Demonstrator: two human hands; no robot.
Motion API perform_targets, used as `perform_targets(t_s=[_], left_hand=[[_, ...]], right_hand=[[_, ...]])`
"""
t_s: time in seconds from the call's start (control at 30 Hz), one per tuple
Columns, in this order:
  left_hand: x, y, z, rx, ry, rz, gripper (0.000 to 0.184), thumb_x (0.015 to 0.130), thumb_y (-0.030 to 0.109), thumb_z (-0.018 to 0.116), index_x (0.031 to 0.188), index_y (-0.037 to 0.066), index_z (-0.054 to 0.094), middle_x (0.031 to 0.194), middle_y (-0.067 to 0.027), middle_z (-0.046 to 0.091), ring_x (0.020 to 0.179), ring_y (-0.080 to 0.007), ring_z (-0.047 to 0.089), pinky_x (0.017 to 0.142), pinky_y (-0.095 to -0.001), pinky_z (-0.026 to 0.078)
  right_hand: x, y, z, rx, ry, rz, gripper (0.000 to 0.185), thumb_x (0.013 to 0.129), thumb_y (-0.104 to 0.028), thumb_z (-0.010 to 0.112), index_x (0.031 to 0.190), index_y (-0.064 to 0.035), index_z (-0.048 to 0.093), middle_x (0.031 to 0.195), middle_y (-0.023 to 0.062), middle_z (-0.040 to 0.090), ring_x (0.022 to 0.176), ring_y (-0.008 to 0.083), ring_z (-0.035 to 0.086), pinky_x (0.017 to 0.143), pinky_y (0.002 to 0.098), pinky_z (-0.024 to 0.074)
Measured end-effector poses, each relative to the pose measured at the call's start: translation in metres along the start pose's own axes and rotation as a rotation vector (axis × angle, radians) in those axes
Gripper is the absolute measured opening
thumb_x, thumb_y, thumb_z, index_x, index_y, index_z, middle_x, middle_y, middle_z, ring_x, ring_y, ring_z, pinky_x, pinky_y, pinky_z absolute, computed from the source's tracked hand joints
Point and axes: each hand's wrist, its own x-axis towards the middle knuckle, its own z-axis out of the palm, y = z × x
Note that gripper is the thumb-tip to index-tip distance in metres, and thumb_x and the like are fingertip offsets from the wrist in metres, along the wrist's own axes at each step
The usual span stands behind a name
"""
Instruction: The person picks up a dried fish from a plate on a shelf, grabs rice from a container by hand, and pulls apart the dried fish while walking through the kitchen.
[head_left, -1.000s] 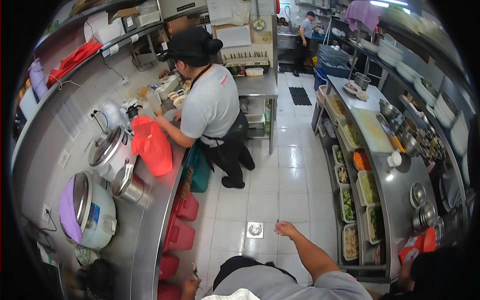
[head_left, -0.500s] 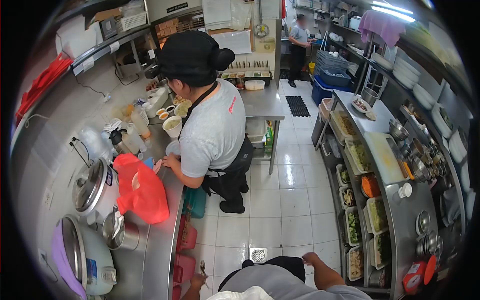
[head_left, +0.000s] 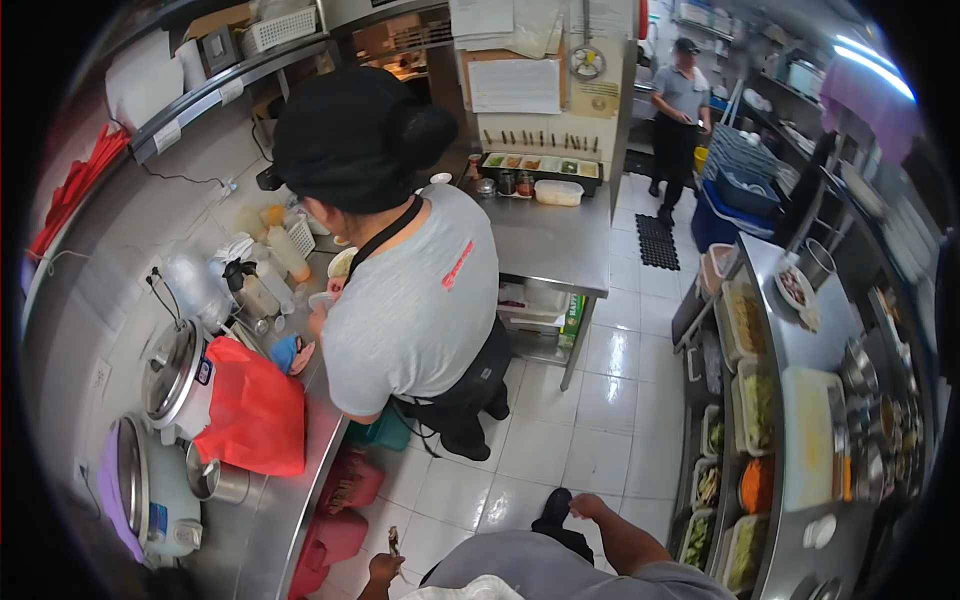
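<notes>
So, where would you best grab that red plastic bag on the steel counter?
I'd gather the upper edge of the red plastic bag, reaching from above on the aisle side. It looks soft and creased, so bunching it should hold better than pinching its broad face, and the white cooker with a steel lid crowds its wall side. I can't make out any handles.

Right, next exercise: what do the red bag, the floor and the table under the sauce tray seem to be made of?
Red bag: thin plastic, perhaps non-woven fabric; it creases softly.
Floor: glossy tile, likely ceramic; pale squares, grout lines and bright reflections.
Table: smooth metal, probably stainless steel; grey, with a soft sheen.
</notes>
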Motion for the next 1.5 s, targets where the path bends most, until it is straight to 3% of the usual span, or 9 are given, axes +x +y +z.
perform_targets(t_s=[0.17, 0.33, 0.57, 0.67, 0.73, 0.83, 1.13, 1.33, 1.5], left_hand=[[-0.073, 0.065, 0.047, -0.324, 0.143, -0.235, 0.021, 0.069, 0.019, 0.071, 0.064, 0.003, 0.059, 0.055, -0.0039, 0.054, 0.046, -0.0141, 0.052, 0.043, -0.0272, 0.043], [-0.093, 0.089, 0.100, -0.511, 0.135, -0.166, 0.020, 0.068, 0.015, 0.073, 0.069, 0.000, 0.058, 0.058, -0.0044, 0.055, 0.046, -0.0126, 0.050, 0.044, -0.0254, 0.044], [-0.125, 0.129, 0.129, -0.488, 0.310, -0.227, 0.022, 0.068, 0.013, 0.074, 0.074, -0.002, 0.058, 0.060, -0.0049, 0.056, 0.048, -0.0131, 0.052, 0.044, -0.0258, 0.047], [-0.131, 0.117, 0.138, -0.352, 0.273, -0.267, 0.044, 0.064, 0.041, 0.074, 0.081, 0.001, 0.067, 0.073, -0.0113, 0.067, 0.066, -0.0184, 0.064, 0.063, -0.0306, 0.050], [-0.130, 0.114, 0.140, -0.211, 0.263, -0.341, 0.043, 0.064, 0.043, 0.072, 0.078, 0.002, 0.068, 0.073, -0.0118, 0.067, 0.066, -0.0201, 0.065, 0.062, -0.0319, 0.050], [-0.137, 0.101, 0.146, -0.414, 0.339, -0.265, 0.039, 0.065, 0.036, 0.073, 0.076, -0.001, 0.066, 0.069, -0.0124, 0.065, 0.062, -0.0199, 0.063, 0.059, -0.0317, 0.049], [-0.116, 0.004, 0.181, -0.213, 0.384, -0.336, 0.044, 0.065, 0.040, 0.074, 0.083, 0.001, 0.067, 0.069, -0.0109, 0.066, 0.064, -0.0174, 0.064, 0.062, -0.0310, 0.050], [-0.121, -0.007, 0.201, -0.136, 0.282, -0.398, 0.061, 0.066, 0.061, 0.063, 0.087, 0.004, 0.068, 0.077, -0.0125, 0.067, 0.076, -0.0236, 0.066, 0.071, -0.0345, 0.050], [-0.156, -0.011, 0.251, 0.263, 0.303, 0.244, 0.026, 0.083, 0.030, 0.051, 0.100, 0.012, 0.059, 0.074, -0.0098, 0.059, 0.070, -0.0269, 0.056, 0.061, -0.0414, 0.044]], right_hand=[[0.087, -0.047, -0.110, -0.451, 0.005, -0.525, 0.019, 0.073, -0.018, 0.060, 0.088, -0.0073, 0.063, 0.072, 0.0064, 0.063, 0.063, 0.0161, 0.062, 0.053, 0.0316, 0.0491], [0.107, -0.103, -0.175, -0.125, 0.055, -0.022, 0.016, 0.080, -0.021, 0.057, 0.086, -0.0064, 0.059, 0.070, 0.0044, 0.063, 0.056, 0.0139, 0.060, 0.048, 0.0286, 0.0462], [0.093, -0.088, -0.151, -0.238, -0.091, 0.045, 0.019, 0.081, -0.025, 0.055, 0.085, -0.0076, 0.059, 0.070, 0.0027, 0.062, 0.055, 0.0137, 0.059, 0.048, 0.0281, 0.0468], [0.077, -0.077, -0.134, -0.228, -0.216, -0.011, 0.022, 0.082, -0.027, 0.051, 0.079, -0.0067, 0.060, 0.072, 0.0037, 0.063, 0.057, 0.0143, 0.060, 0.050, 0.0286, 0.0475], [0.083, -0.070, -0.120, -1.082, -0.456, -0.268, 0.029, 0.082, -0.031, 0.048, 0.078, -0.0059, 0.062, 0.072, 0.0059, 0.064, 0.055, 0.0173, 0.060, 0.050, 0.0303, 0.0478], [0.116, -0.026, -0.108, -1.283, -0.448, -0.511, 0.035, 0.082, -0.035, 0.045, 0.077, -0.0057, 0.064, 0.071, 0.0075, 0.064, 0.053, 0.0199, 0.060, 0.050, 0.0319, 0.0481], [0.118, -0.103, -0.104, -0.571, -0.277, -0.089, 0.024, 0.080, -0.028, 0.055, 0.086, -0.0059, 0.063, 0.071, 0.0060, 0.064, 0.059, 0.0147, 0.062, 0.051, 0.0290, 0.0482], [0.109, -0.113, -0.087, -0.725, -0.374, -0.117, 0.025, 0.077, -0.029, 0.054, 0.088, -0.0083, 0.064, 0.071, 0.0045, 0.064, 0.059, 0.0149, 0.062, 0.050, 0.0288, 0.0477], [0.090, -0.111, -0.092, -0.909, -0.473, -0.128, 0.023, 0.076, -0.029, 0.053, 0.082, -0.0114, 0.066, 0.069, 0.0034, 0.064, 0.058, 0.0155, 0.062, 0.050, 0.0304, 0.0484]])
